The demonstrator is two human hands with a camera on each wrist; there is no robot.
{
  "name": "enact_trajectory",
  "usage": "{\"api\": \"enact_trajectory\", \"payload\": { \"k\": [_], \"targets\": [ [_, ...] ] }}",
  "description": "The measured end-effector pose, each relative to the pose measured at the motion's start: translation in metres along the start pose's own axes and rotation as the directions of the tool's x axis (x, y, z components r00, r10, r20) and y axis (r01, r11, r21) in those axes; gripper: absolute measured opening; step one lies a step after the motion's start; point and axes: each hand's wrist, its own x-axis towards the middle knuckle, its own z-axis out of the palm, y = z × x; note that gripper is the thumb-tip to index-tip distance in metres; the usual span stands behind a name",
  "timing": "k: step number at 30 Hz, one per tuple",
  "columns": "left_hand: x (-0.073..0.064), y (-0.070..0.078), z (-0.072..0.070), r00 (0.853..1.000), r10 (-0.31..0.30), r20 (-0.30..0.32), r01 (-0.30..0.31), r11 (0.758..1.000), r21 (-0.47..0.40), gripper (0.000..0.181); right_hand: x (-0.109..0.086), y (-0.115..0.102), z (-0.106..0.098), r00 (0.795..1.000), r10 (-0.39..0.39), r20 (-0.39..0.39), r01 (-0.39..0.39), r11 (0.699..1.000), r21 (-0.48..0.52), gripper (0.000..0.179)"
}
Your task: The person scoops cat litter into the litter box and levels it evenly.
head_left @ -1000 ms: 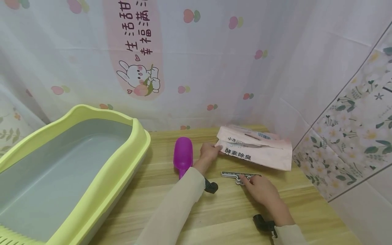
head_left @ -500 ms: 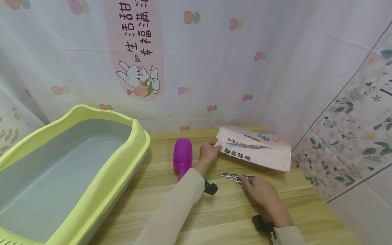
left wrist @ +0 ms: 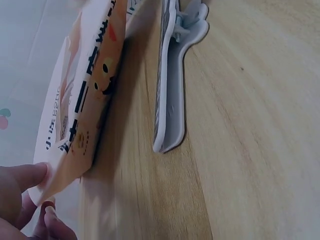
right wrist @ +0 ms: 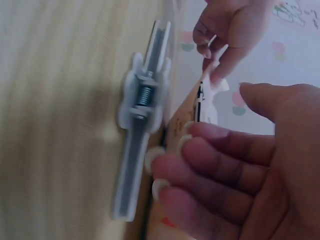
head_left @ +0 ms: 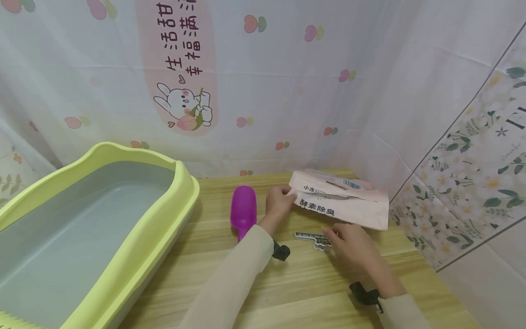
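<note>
A pink printed bag (head_left: 353, 211) with a slit along its upper face lies near the right wall. My left hand (head_left: 278, 206) pinches its left corner between thumb and fingers, as the left wrist view shows on the bag (left wrist: 107, 75). Just in front of it a long clip (head_left: 307, 236) with a piano-key print lies on the table. The clip's spring and pale inner sides show in the right wrist view of the clip (right wrist: 131, 170). My right hand (head_left: 354, 244) hovers beside the clip and the bag's front edge; its fingers (right wrist: 220, 165) are apart from the clip.
A purple scoop (head_left: 243, 208) lies left of my left forearm. The large yellow-rimmed grey litter box (head_left: 186, 192) fills the left side of the wooden table (head_left: 287, 297). A patterned curtain (head_left: 263, 91) hangs behind, with a tiled wall (head_left: 464, 196) at the right.
My right hand has let go of the clip and risen slightly toward the bag. The clip stays on the table. My left hand keeps its pinch on the bag's corner.
</note>
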Motion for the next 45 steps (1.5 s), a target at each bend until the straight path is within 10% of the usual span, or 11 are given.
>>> {"api": "enact_trajectory", "payload": {
  "k": [13,45],
  "targets": [
    [-0.001,0.001,-0.005,0.997,0.079,0.006,-0.079,0.995,0.067,0.009,0.047,0.025,-0.045,0.992,-0.127,-0.025,0.127,0.992,0.003,0.026],
    [-0.009,-0.009,-0.022,0.98,0.169,0.107,-0.17,0.985,-0.001,0.015,0.07,0.077,-0.064,0.999,-0.049,0.007,0.049,0.976,-0.211,0.044]
  ]
}}
